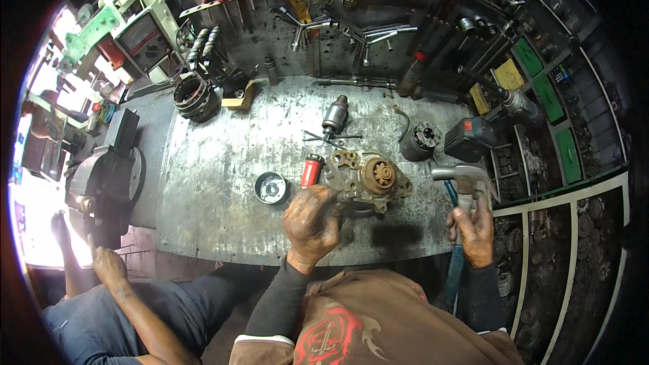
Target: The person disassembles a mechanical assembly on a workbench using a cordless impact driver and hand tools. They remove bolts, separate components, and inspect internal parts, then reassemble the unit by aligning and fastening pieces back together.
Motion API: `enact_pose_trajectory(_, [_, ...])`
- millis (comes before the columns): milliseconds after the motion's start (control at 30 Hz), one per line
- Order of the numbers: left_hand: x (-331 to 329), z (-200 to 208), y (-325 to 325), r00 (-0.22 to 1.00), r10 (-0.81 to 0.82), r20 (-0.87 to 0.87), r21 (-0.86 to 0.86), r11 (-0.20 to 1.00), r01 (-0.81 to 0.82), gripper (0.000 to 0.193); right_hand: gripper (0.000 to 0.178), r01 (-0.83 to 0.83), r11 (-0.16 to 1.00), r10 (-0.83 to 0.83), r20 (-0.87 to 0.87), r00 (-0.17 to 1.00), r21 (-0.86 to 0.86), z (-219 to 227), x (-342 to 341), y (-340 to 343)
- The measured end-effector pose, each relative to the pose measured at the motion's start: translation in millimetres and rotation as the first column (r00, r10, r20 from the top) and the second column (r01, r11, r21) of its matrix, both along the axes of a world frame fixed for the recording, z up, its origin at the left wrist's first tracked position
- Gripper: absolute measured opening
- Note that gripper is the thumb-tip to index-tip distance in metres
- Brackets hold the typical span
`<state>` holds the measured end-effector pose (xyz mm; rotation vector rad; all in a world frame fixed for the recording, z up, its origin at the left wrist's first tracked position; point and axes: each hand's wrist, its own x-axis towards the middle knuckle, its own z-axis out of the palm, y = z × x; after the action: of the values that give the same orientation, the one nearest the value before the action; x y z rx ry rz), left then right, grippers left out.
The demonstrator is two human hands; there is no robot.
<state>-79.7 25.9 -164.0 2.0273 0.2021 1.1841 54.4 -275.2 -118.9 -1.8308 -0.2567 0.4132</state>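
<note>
My left hand (311, 222) is closed on the left side of a greasy metal starter housing (348, 179) with a rusty brown pinion gear (383, 174) facing up. The housing is held just above the table. Against its left side stands a red cylinder (310, 172) with a silver top; whether my fingers touch it I cannot tell. In my right hand (473, 230), at the table's right front, is a hammer (464, 173), gripped by its handle with the head raised. A long blue handle (455, 270) shows beside that hand; its link to the hammer is unclear.
On the worn metal table (209, 209) lie a round cap (272, 188), an armature (336, 113), a cylindrical motor body (422, 139) and a coil ring (195, 98). A bench grinder (105, 179) stands left, near another person's hands (109, 267). Shelves of parts (547, 263) border the right.
</note>
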Motion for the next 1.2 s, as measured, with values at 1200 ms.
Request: enact_pose_trajectory(1200, [-0.1,0.5,-0.3,1.000,-0.022,0.019,-0.062,0.998,0.023,0.023,0.031,0.043,0.918,0.351,0.857,0.377,-0.395,60.4,-46.7,70.3])
